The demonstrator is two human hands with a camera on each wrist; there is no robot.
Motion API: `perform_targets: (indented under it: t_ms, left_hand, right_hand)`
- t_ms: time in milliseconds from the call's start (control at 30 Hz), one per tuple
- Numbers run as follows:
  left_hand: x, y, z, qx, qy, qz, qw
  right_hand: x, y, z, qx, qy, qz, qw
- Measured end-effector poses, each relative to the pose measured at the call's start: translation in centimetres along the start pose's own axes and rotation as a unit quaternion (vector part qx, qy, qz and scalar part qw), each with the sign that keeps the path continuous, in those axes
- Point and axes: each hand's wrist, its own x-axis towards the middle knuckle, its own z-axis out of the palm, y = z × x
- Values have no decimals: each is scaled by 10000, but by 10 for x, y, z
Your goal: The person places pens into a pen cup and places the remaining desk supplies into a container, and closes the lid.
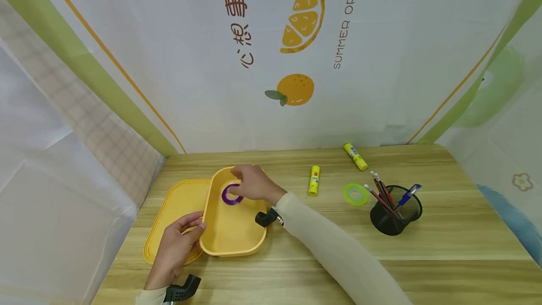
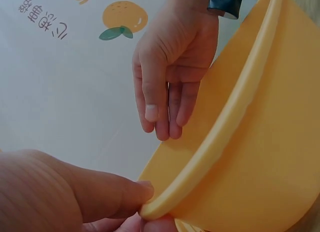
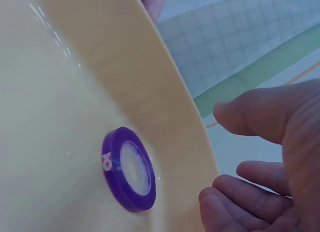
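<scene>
A yellow plastic box (image 1: 237,236) stands tilted slightly on the wooden table, overlapping its yellow lid (image 1: 169,211). My left hand (image 1: 175,244) pinches the box's left rim between thumb and fingers, as the left wrist view shows close up. Inside the box, flat on its floor, lies a roll of purple tape (image 3: 131,169) with a pale core. Over the far end of the box hovers my right hand (image 1: 256,183), its fingers loosely extended and apart from the tape. Nothing sits between the right thumb and fingers in the right wrist view.
Two yellow glue sticks (image 1: 314,180) lie to the right of the box, one farther back. A yellow-green tape roll (image 1: 355,194) is beside a black mesh pen holder (image 1: 391,222) with pencils and a blue pen (image 1: 407,196). A printed curtain (image 1: 360,107) hangs behind the table.
</scene>
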Motion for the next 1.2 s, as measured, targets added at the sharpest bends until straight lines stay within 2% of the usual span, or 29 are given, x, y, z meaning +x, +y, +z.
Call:
perform_targets:
  t_ms: [333, 500, 900, 1200]
  left_hand:
    - [1, -1, 0, -97, -17, -48, 9999]
    - [2, -1, 0, -121, -36, -39, 9999]
    - [-3, 2, -1, -174, -7, -82, 9998]
    - [-1, 1, -1, -89, -44, -96, 9999]
  right_hand:
    - [-19, 5, -16, 665, 297, -223, 9971]
    - [-31, 14, -29, 1077, 506, -187, 9927]
    - [-57, 42, -51, 1196, 905, -168, 9886]
    - [-75, 50, -60, 1585, 1084, 143, 9813]
